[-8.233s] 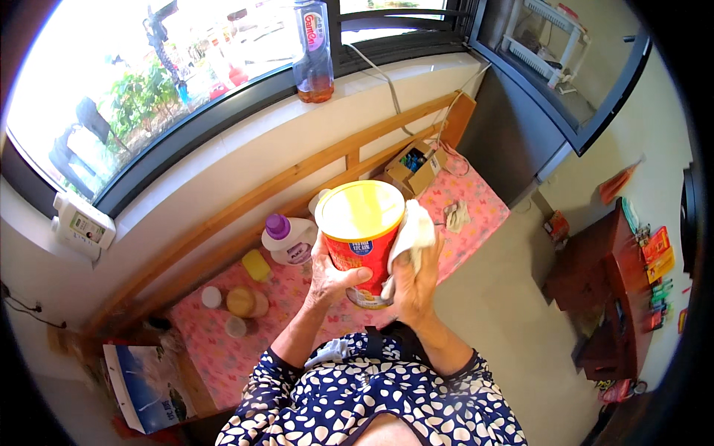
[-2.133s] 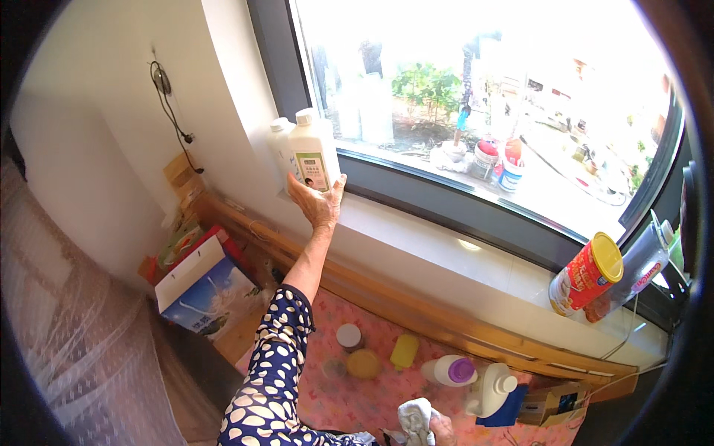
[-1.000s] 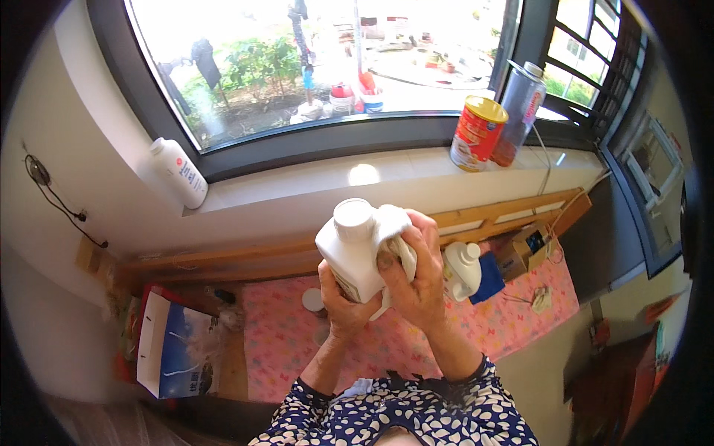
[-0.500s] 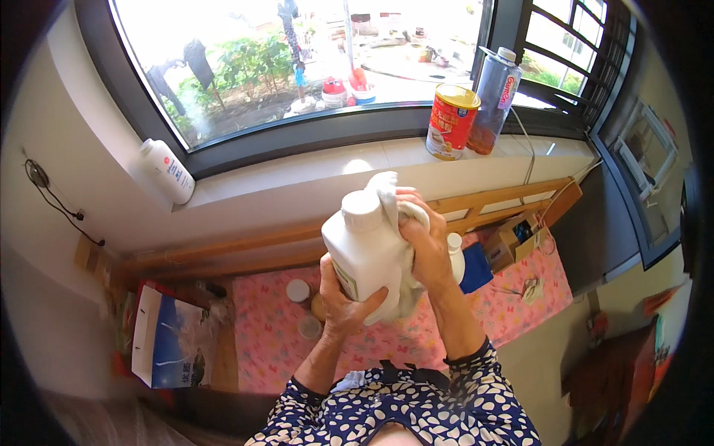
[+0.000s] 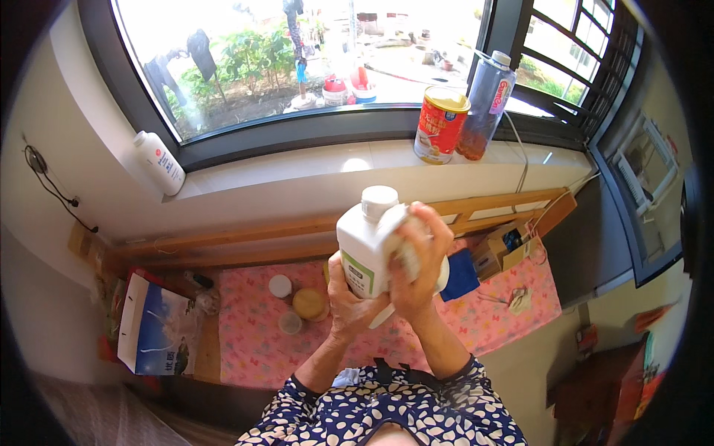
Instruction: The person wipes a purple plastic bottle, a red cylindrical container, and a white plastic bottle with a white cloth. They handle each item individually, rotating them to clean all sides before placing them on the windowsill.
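Note:
I hold a white plastic bottle (image 5: 366,245) with a white screw cap and a green-edged label upright in front of my chest. My left hand (image 5: 348,303) grips it from below and behind. My right hand (image 5: 418,262) presses a white cloth (image 5: 405,256) against the bottle's right side, fingers spread over it. Below the bottle lies a pink patterned mat (image 5: 487,316) on a low wooden bench.
On the windowsill (image 5: 312,167) stand a second white bottle (image 5: 159,162) at the left, a red-and-yellow tin (image 5: 440,124) and a clear bottle (image 5: 485,104) at the right. The mat carries small jars (image 5: 309,303), a blue object and an open cardboard box (image 5: 506,249). A blue-and-white box (image 5: 156,327) sits at left.
I took the white bottle off the sill earlier. Over the last second my right hand with the cloth has slid from the cap down the bottle's right side, and the cap now shows.

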`<action>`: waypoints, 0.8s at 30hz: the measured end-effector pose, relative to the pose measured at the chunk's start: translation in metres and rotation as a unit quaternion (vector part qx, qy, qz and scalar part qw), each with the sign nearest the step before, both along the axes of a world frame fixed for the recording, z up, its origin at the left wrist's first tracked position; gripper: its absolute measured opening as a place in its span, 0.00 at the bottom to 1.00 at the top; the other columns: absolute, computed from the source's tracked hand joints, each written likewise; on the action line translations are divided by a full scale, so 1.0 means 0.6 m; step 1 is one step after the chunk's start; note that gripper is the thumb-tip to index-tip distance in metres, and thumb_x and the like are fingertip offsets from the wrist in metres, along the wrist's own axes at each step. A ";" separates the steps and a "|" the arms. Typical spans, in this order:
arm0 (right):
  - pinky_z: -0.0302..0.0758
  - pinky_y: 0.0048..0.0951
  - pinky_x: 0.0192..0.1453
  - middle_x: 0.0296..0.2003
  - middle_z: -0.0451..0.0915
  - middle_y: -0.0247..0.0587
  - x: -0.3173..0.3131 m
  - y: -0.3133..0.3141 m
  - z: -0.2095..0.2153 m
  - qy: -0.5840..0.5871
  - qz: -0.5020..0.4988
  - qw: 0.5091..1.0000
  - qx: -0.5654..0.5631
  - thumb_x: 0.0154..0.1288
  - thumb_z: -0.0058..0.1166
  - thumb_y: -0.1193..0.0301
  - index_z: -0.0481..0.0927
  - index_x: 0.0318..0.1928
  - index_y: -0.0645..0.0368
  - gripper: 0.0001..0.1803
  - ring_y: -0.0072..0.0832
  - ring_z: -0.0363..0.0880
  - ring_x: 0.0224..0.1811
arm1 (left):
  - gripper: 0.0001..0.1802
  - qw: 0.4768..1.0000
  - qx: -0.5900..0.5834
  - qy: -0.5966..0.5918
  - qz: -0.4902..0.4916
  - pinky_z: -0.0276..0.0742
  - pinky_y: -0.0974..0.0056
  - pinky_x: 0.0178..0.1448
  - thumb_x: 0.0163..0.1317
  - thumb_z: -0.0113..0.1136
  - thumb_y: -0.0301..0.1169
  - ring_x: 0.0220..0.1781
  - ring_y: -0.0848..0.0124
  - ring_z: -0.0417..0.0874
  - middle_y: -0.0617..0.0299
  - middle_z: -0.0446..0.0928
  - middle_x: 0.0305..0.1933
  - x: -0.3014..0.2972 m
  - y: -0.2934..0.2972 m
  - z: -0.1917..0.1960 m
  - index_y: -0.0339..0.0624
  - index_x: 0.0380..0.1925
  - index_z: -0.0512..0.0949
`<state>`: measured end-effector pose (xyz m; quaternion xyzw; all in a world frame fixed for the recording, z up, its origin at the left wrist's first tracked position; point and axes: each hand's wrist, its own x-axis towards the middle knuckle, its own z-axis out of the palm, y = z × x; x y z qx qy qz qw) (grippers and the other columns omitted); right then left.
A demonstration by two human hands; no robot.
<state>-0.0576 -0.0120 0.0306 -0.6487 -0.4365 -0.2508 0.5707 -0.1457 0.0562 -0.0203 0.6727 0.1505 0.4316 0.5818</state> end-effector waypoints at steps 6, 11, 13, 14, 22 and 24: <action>0.61 0.39 0.61 0.56 0.65 0.51 0.049 -0.005 0.006 0.316 0.130 0.936 0.079 0.65 0.48 0.65 0.74 0.48 0.63 0.17 0.41 0.66 0.56 | 0.41 0.998 -0.058 0.012 -0.036 0.77 0.63 0.49 0.40 0.74 0.28 0.47 0.70 0.78 0.57 0.74 0.46 0.009 -0.015 0.006 0.41 0.54 0.60; 0.55 0.47 0.64 0.61 0.59 0.57 0.020 -0.022 -0.021 0.021 0.060 0.997 -0.044 0.59 0.53 0.68 0.73 0.52 0.62 0.21 0.51 0.57 0.62 | 0.41 0.995 -0.087 0.003 -0.051 0.77 0.62 0.51 0.40 0.74 0.28 0.48 0.70 0.78 0.58 0.74 0.47 0.010 -0.010 0.004 0.42 0.54 0.61; 0.55 0.46 0.66 0.62 0.56 0.58 0.013 -0.030 -0.023 -0.023 0.040 0.996 -0.083 0.62 0.49 0.68 0.70 0.57 0.65 0.23 0.49 0.56 0.64 | 0.42 0.996 -0.077 -0.002 -0.049 0.77 0.61 0.52 0.40 0.74 0.29 0.49 0.70 0.77 0.58 0.74 0.48 0.009 -0.008 0.000 0.42 0.55 0.61; 0.54 0.44 0.67 0.63 0.55 0.57 0.013 -0.034 -0.028 -0.037 0.053 0.994 -0.087 0.61 0.48 0.69 0.71 0.56 0.66 0.23 0.49 0.55 0.64 | 0.43 0.996 -0.077 -0.009 -0.046 0.76 0.61 0.53 0.40 0.74 0.28 0.50 0.69 0.77 0.58 0.74 0.48 0.008 -0.008 -0.001 0.42 0.57 0.60; 0.65 0.34 0.59 0.54 0.72 0.49 0.022 -0.038 0.032 0.295 0.222 0.929 0.029 0.67 0.43 0.61 0.75 0.51 0.63 0.20 0.36 0.70 0.53 | 0.50 0.978 -0.113 0.034 -0.172 0.72 0.58 0.59 0.36 0.69 0.26 0.54 0.65 0.76 0.55 0.73 0.53 -0.026 0.022 0.003 0.40 0.64 0.56; 0.66 0.31 0.57 0.53 0.73 0.47 0.055 -0.030 0.015 0.205 0.200 0.958 -0.024 0.68 0.41 0.61 0.75 0.50 0.62 0.20 0.33 0.71 0.50 | 0.52 0.969 -0.119 0.029 -0.213 0.71 0.58 0.60 0.35 0.69 0.26 0.55 0.65 0.76 0.55 0.73 0.53 -0.032 0.019 0.009 0.39 0.65 0.56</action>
